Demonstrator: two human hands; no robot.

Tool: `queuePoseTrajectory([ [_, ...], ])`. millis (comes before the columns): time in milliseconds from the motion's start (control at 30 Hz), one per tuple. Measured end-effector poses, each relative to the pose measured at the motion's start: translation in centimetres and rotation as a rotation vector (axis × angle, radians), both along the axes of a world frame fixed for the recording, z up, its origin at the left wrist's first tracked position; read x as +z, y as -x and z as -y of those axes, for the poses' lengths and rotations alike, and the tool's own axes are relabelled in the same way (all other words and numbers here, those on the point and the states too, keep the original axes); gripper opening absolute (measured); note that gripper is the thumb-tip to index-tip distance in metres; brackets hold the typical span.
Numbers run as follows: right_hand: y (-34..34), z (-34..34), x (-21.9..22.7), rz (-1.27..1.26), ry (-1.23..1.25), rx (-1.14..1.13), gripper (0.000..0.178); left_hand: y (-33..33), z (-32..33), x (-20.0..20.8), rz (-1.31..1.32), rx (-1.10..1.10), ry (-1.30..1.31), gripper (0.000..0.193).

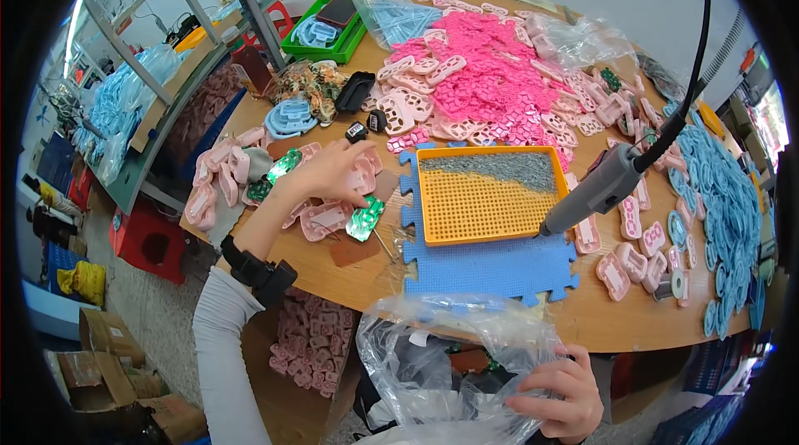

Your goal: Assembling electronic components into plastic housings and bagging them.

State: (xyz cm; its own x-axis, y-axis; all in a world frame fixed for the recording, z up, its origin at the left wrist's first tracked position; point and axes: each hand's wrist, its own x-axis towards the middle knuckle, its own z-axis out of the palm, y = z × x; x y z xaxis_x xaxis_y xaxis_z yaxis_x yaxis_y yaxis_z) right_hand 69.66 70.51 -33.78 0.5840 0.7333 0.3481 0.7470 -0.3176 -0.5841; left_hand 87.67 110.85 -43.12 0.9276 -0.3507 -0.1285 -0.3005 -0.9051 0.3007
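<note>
My left hand (333, 172) is on the left part of the table, its fingers apart and curved over a pink plastic shell (364, 169). Just below its thumb lies a shiny green circuit board (364, 218), close to or touching the thumb. Another pink shell (323, 220) rests beside that board. At the table's front edge my right hand (562, 395) grips the rim of a clear plastic bag (466, 316). The bag gapes upward, and inside it green and brown pieces partly show. A dark band circles my left wrist.
A yellow tray (483, 205) of small grey metal parts stands on a blue foam mat (491, 270). A grey powered screwdriver (591, 191) hangs over its right edge. Pink parts (491, 70) heap behind; blue parts (724, 212) pile at right. A green bin (337, 44) stands back left.
</note>
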Motion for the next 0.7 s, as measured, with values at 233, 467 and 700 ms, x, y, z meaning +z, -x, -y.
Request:
queuePoseTrajectory([
  [233, -1.1, 0.2, 0.2, -0.002, 0.001, -0.008, 0.017, -0.3, 0.4, 1.0, 0.067, 0.11, 0.24, 0.056],
  [467, -0.4, 0.7, -0.5, -0.02, 0.063, -0.092, 0.036, 5.5, 1.6, 8.8, -0.013, 0.234, 0.888, 0.048],
  [700, -0.6, 1.1, -2.3, 0.002, -0.039, -0.161, 0.03, 12.2, 11.1, 11.4, -0.052, -0.231, 0.999, 0.049],
])
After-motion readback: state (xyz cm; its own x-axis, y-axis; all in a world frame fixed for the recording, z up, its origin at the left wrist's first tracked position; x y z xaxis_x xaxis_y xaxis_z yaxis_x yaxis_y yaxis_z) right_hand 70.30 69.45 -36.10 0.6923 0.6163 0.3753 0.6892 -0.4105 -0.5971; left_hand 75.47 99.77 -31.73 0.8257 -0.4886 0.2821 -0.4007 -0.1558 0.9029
